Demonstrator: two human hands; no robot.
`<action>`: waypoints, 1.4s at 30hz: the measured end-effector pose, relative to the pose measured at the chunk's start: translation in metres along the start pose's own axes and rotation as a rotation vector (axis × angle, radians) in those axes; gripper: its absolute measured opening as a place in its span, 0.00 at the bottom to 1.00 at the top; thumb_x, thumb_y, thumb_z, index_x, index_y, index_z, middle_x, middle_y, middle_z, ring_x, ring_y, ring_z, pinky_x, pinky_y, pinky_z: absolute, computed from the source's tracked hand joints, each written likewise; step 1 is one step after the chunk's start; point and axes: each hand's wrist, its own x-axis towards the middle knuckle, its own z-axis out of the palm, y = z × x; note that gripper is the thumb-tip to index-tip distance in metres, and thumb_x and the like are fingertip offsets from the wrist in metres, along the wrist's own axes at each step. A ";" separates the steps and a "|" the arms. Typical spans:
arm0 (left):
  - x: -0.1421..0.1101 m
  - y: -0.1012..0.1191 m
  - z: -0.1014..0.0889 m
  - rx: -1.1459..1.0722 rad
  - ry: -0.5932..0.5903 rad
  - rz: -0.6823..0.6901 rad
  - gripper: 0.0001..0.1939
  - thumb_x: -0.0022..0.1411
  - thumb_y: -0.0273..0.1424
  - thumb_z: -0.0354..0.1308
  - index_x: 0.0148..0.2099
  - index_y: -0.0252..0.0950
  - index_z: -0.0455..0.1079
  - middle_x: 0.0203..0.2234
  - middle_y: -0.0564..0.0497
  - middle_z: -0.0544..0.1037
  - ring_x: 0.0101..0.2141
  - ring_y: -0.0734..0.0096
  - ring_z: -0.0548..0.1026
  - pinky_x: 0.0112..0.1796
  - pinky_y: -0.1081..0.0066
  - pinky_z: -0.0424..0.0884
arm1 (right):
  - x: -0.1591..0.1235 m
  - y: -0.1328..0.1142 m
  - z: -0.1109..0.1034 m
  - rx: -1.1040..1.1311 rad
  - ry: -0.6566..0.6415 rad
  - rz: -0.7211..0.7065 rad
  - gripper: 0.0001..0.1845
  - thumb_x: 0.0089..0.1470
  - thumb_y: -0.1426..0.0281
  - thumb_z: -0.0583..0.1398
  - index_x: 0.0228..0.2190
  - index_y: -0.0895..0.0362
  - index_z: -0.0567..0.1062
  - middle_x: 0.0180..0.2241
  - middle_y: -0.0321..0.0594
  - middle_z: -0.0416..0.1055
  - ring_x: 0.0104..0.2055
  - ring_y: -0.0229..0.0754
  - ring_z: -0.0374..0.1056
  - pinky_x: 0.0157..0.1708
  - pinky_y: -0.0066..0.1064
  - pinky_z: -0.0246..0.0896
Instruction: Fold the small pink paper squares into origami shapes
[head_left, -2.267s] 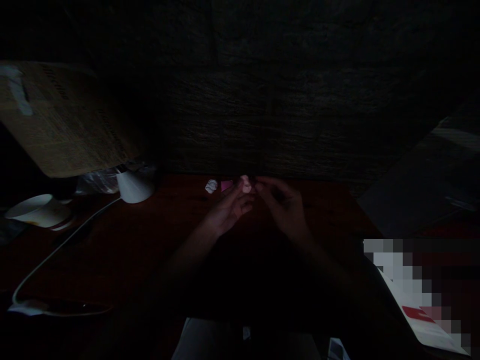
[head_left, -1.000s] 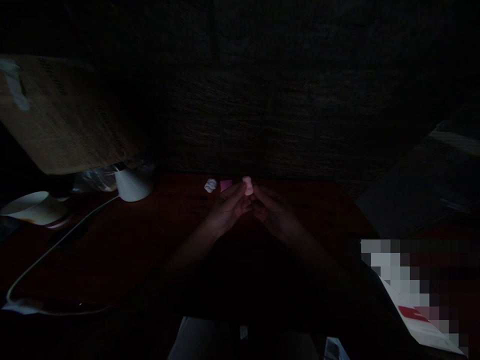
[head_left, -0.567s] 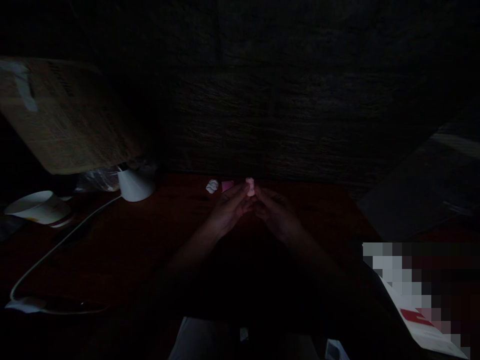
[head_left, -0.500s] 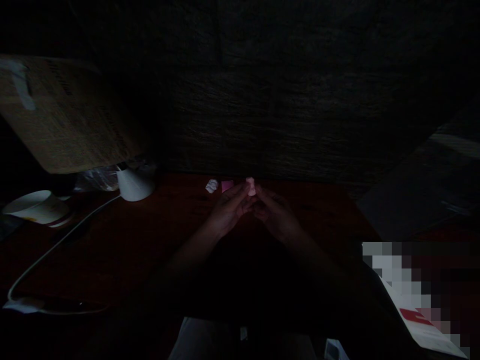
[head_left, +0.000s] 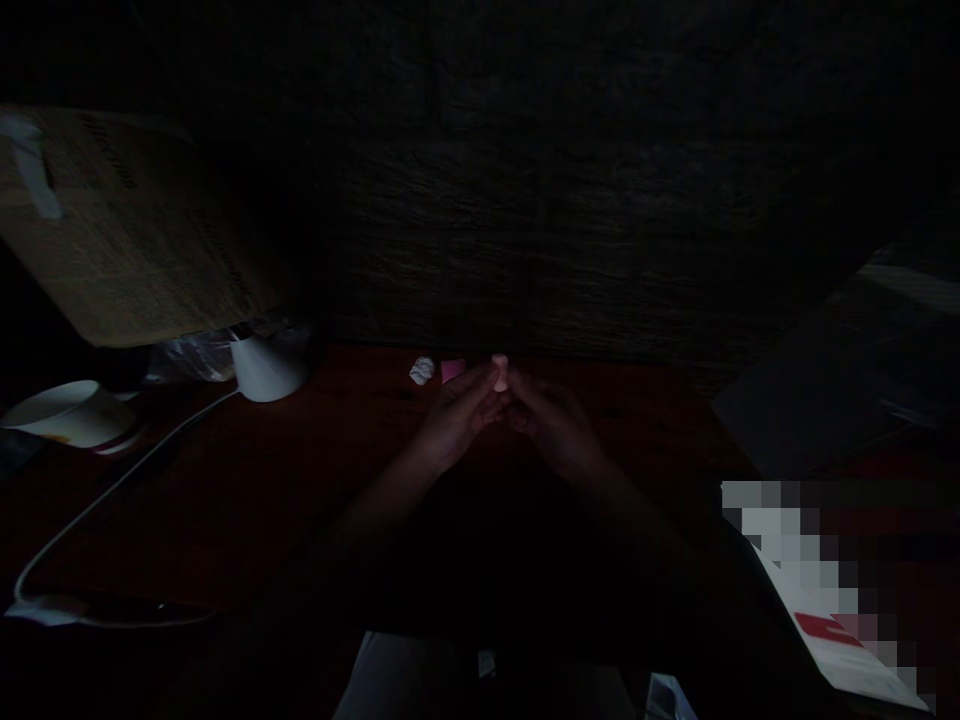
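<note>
In dim light, a small pale pink lump (head_left: 500, 371), soft-looking like clay or crumpled paper, is pinched between both hands above the table. My left hand (head_left: 469, 405) is closed, its thumb and fingertips pressed to the lump's left side. My right hand (head_left: 551, 415) is closed too and grips it from the right. Just behind my left hand lies a flat pink piece (head_left: 452, 370), partly covered by the fingers. Left of that piece sits a crumpled white ball (head_left: 421, 370). What exactly the lump is made of cannot be made out.
A white cone-shaped object (head_left: 266, 370) with a white cable (head_left: 127, 478) stands on the dark red table (head_left: 322, 440). Further left are a paper cup (head_left: 71, 415) and a cardboard box (head_left: 142, 230). A dark textured wall (head_left: 525, 220) rises behind. White printed packaging (head_left: 840, 640) is at right.
The hands keep their hold on the pink lump and have barely moved. Its outline looks a little smoother now, and the view has shifted slightly.
</note>
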 end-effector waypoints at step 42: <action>-0.004 0.006 0.007 -0.002 -0.051 -0.052 0.16 0.58 0.41 0.72 0.36 0.36 0.73 0.26 0.56 0.76 0.27 0.76 0.76 0.30 0.74 0.75 | -0.001 -0.007 -0.003 -0.118 -0.033 -0.041 0.26 0.49 0.43 0.67 0.24 0.54 0.79 0.20 0.33 0.67 0.23 0.34 0.57 0.24 0.30 0.51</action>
